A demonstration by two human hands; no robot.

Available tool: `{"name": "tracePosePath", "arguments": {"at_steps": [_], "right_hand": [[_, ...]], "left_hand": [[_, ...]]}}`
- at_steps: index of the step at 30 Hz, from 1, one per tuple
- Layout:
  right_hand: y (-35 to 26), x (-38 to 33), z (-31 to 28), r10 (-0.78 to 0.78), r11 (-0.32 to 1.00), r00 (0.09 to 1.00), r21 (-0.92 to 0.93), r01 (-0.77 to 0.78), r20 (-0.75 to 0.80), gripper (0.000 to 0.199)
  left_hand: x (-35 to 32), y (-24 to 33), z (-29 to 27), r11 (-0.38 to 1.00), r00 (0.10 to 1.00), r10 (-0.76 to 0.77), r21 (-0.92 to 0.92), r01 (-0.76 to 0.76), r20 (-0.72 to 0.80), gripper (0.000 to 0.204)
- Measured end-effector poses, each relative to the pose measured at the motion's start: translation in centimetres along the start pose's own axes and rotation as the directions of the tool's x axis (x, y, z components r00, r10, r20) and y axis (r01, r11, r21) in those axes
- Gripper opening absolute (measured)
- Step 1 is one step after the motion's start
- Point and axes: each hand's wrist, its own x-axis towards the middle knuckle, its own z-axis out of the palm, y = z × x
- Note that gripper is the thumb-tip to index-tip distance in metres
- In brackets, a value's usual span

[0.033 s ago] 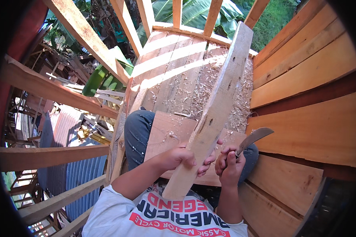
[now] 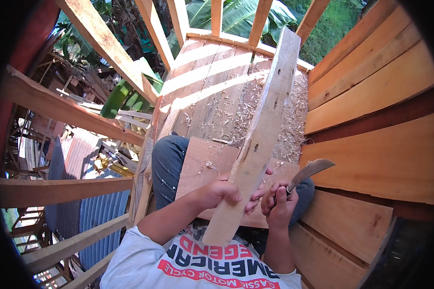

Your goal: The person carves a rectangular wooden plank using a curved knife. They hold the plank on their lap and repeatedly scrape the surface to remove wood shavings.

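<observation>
My left hand (image 2: 221,190) grips a long, slightly curved wooden plank (image 2: 263,120) near its lower end. The plank has several small holes and slants up and away from me, over a flat board (image 2: 200,164) lying across my lap. Just right of the plank, my right hand (image 2: 278,202) is closed on the handle of a knife. Its curved blade (image 2: 312,169) points up and to the right, clear of the plank. The fingers of both hands nearly touch beside the plank's edge.
Wood shavings (image 2: 294,120) litter the plank floor (image 2: 202,91) ahead. A wooden railing (image 2: 58,108) runs along the left and the far end. A plank wall (image 2: 371,96) rises on the right. A corrugated metal roof (image 2: 77,154) lies below on the left.
</observation>
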Motion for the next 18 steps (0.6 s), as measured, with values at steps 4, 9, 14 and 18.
{"name": "tracePosePath", "arguments": {"at_steps": [4, 9, 14, 18], "right_hand": [[1.6, -1.1, -2.4, -0.001, 0.994, 0.999, 0.113, -0.003, 0.035, 0.039], [2.2, -2.8, -3.3, 0.096, 0.913, 0.994, 0.403, -0.065, -0.058, 0.058], [1.4, -2.9, -3.3, 0.084, 0.855, 0.996, 0.512, -0.079, 0.013, 0.051], [0.3, -1.7, -3.1, 0.098, 0.838, 0.994, 0.543, -0.054, -0.052, 0.049]], "left_hand": [[1.9, 0.4, 1.2, 0.955, 0.972, 0.211, 0.237, -0.181, -0.107, 0.089], [3.3, -0.9, 0.7, 0.754, 0.827, 0.550, 0.496, -0.431, -0.117, 0.087], [4.5, -2.7, 1.0, 0.574, 0.689, 0.721, 0.615, -0.541, -0.067, 0.085], [5.0, -4.1, 1.4, 0.640, 0.696, 0.704, 0.551, -0.535, -0.143, 0.085]]}}
